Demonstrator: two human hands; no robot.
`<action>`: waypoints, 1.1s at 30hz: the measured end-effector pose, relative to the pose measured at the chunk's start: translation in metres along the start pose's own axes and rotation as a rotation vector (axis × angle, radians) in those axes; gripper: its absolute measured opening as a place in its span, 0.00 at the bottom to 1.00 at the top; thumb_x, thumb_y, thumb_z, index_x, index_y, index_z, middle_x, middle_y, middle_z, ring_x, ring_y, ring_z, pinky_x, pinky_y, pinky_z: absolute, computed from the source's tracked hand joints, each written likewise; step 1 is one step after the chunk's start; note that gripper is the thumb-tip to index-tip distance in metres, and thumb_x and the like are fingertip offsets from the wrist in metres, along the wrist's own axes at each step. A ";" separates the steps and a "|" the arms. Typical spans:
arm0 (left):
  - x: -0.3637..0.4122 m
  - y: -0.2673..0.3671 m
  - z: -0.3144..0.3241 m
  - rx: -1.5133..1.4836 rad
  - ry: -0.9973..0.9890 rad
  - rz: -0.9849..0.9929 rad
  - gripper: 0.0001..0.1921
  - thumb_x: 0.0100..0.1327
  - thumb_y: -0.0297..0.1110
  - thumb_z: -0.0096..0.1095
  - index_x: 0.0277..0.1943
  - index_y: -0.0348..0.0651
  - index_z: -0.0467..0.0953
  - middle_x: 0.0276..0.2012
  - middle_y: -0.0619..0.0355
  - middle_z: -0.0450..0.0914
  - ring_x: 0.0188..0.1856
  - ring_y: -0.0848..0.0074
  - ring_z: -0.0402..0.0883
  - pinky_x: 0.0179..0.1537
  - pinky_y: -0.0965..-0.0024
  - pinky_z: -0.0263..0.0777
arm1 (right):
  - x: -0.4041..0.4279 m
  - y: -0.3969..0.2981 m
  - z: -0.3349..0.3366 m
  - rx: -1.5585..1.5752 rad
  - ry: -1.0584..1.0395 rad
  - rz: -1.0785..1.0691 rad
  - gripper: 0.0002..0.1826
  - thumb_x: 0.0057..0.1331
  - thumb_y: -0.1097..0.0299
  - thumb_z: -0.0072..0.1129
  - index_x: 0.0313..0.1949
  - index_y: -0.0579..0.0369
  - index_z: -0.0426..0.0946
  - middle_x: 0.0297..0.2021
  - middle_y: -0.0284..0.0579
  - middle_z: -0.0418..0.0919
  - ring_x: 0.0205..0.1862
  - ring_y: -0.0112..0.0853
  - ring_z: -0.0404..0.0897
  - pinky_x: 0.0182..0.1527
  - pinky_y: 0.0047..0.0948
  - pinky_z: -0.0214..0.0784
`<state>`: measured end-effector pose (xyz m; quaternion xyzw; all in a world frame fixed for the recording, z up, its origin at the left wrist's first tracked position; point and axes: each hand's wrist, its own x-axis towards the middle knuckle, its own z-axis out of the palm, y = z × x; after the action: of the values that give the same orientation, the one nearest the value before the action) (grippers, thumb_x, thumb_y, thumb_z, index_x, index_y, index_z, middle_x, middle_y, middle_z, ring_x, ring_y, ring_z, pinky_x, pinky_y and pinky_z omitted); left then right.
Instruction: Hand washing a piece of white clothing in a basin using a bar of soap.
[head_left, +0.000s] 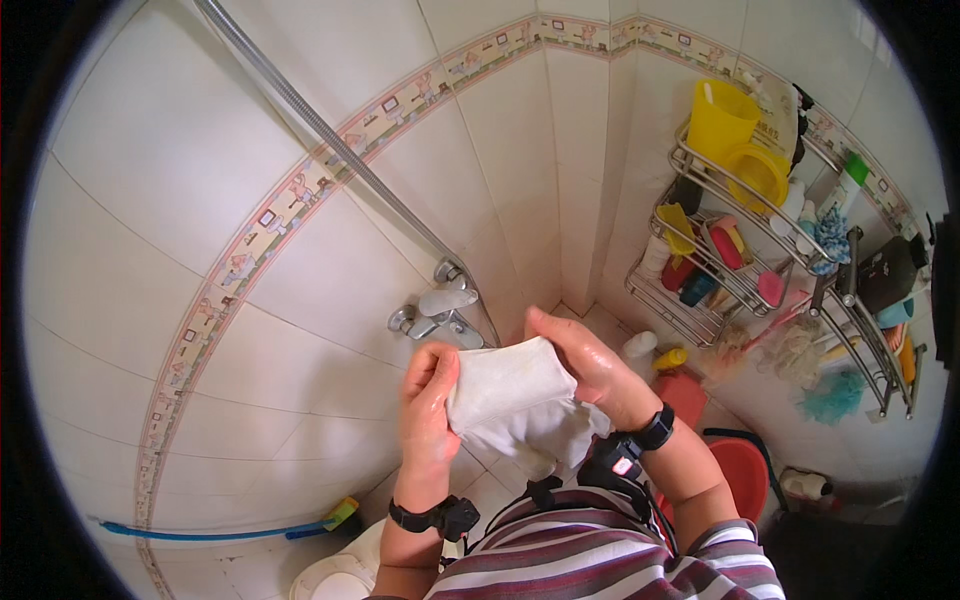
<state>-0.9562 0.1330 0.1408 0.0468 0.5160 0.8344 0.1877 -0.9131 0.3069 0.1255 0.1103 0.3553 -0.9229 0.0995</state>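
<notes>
A white cloth (514, 379) is stretched between my two hands in front of my body, its lower part hanging in folds. My left hand (430, 401) grips its left edge, thumb on top and fingers curled. At the right edge my right hand (592, 364) holds the cloth, its thumb pointing up and some fingers hidden behind the fabric. Both hands look wet. Just beyond the cloth, a chrome shower mixer tap (448, 302) is fixed to the tiled wall.
A metal hose (300, 105) runs down the wall to the tap. Wire corner shelves (697, 255) with yellow cups (721, 116) and bottles stand at the right. A red basin (739, 476) and bottles are on the floor. A blue-handled brush (225, 534) lies at lower left.
</notes>
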 end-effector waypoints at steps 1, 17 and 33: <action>0.001 -0.005 0.004 -0.067 0.047 -0.006 0.07 0.65 0.34 0.54 0.34 0.41 0.72 0.27 0.67 0.72 0.31 0.86 0.69 0.35 0.80 0.63 | -0.001 -0.001 0.008 -0.081 0.023 0.002 0.18 0.67 0.52 0.49 0.28 0.52 0.73 0.23 0.28 0.71 0.25 0.16 0.68 0.27 0.20 0.62; 0.025 -0.047 0.043 -0.293 0.319 -0.368 0.17 0.68 0.47 0.47 0.23 0.51 0.64 0.18 0.68 0.63 0.19 0.84 0.60 0.21 0.77 0.57 | 0.054 0.045 -0.001 -1.556 0.381 -0.781 0.09 0.57 0.65 0.57 0.25 0.57 0.72 0.14 0.50 0.70 0.18 0.44 0.73 0.23 0.36 0.67; 0.011 -0.060 -0.035 -0.309 -0.168 -0.687 0.16 0.64 0.35 0.43 0.45 0.33 0.73 0.40 0.52 0.79 0.41 0.68 0.80 0.46 0.64 0.74 | 0.048 0.005 -0.009 -0.983 -0.043 -1.126 0.17 0.66 0.59 0.49 0.28 0.63 0.70 0.23 0.49 0.74 0.21 0.44 0.69 0.30 0.33 0.65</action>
<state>-0.9600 0.1311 0.0709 -0.0896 0.3527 0.7841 0.5027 -0.9570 0.3041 0.1029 -0.1636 0.7276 -0.5707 -0.3435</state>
